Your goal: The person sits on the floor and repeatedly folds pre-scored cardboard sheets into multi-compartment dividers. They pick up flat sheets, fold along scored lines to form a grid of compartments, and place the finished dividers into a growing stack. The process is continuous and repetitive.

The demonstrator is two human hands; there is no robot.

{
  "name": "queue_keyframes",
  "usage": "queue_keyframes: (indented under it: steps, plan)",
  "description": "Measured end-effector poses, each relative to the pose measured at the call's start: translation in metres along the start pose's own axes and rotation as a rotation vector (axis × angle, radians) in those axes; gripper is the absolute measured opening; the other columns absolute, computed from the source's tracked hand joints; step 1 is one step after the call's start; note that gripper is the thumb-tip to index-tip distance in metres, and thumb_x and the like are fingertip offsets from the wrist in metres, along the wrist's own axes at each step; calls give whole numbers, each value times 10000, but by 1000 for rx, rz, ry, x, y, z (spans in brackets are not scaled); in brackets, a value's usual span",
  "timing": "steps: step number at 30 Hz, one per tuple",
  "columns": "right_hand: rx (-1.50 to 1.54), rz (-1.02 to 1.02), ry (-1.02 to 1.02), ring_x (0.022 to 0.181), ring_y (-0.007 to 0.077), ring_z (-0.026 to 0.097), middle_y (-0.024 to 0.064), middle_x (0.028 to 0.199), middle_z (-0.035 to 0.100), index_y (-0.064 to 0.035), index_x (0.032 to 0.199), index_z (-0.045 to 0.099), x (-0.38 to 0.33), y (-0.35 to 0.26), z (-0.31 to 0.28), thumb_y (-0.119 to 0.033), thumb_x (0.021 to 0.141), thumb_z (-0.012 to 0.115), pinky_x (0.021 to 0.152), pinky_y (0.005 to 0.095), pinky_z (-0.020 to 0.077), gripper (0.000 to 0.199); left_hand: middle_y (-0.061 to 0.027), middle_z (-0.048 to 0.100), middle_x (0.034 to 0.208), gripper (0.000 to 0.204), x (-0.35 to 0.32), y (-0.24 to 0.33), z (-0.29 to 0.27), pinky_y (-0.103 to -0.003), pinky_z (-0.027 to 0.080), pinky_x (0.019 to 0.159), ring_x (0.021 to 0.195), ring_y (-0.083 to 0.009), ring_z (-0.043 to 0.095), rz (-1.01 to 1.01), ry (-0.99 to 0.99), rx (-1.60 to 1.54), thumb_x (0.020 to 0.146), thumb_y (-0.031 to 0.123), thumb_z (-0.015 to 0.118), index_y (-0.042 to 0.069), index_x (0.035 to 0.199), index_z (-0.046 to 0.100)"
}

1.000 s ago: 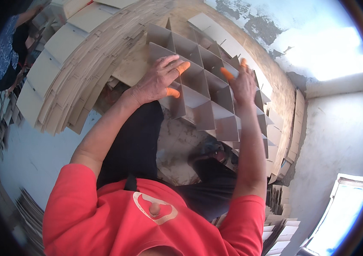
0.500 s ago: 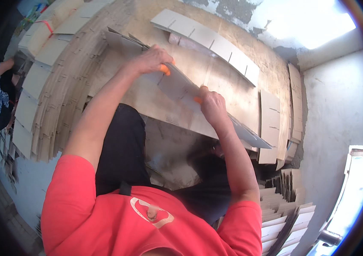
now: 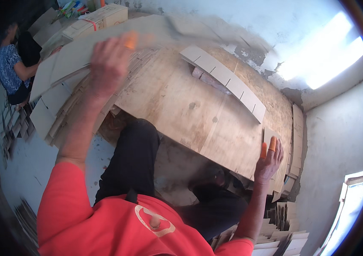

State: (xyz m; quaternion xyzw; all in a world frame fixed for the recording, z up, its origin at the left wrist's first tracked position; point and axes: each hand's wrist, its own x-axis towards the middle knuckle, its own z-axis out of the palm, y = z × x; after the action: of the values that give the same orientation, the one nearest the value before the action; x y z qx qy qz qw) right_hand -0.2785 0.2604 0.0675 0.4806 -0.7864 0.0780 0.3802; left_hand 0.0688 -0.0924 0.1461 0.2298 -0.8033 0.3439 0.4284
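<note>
Cardboard sheet (image 3: 104, 51) blurred in left hand (image 3: 106, 68); right hand (image 3: 269, 160) at stack edge.

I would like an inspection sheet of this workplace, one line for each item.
Surface: wooden board, worn and stained.
Job's things: folded cardboard piece, blurred; slotted cardboard strip lying on the board.
Clutter: cardboard stacks at left; more strips at right.
Grippers: left hand on the folded piece; right hand at a small card, orange fingertip covers.
Cables: nothing seen.
Surroundings: pale wall; another person far left.
</note>
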Motion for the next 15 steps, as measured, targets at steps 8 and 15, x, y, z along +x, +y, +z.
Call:
queue_keyframes:
  steps: [8,15]
  plan:
    - [-43,361,-350,1000,322,590,152,1029,636,-30,1120,605,-127,102,32,-113,851,643,875,427,447,284,-46,677,1067,476,-94,-96,47,-398,467,788,1006,-219,597,-142,-305,235,781,399,718,80,1131,663]
    - [-211,494,-637,1047,303,561,115,1025,632,-28,1033,614,-156,112,49,-466,825,653,888,512,392,486,-93,672,1061,459,-71,1,46,-408,457,877,1052,-250,603,-10,-309,-62,800,279,728,66,1197,637]
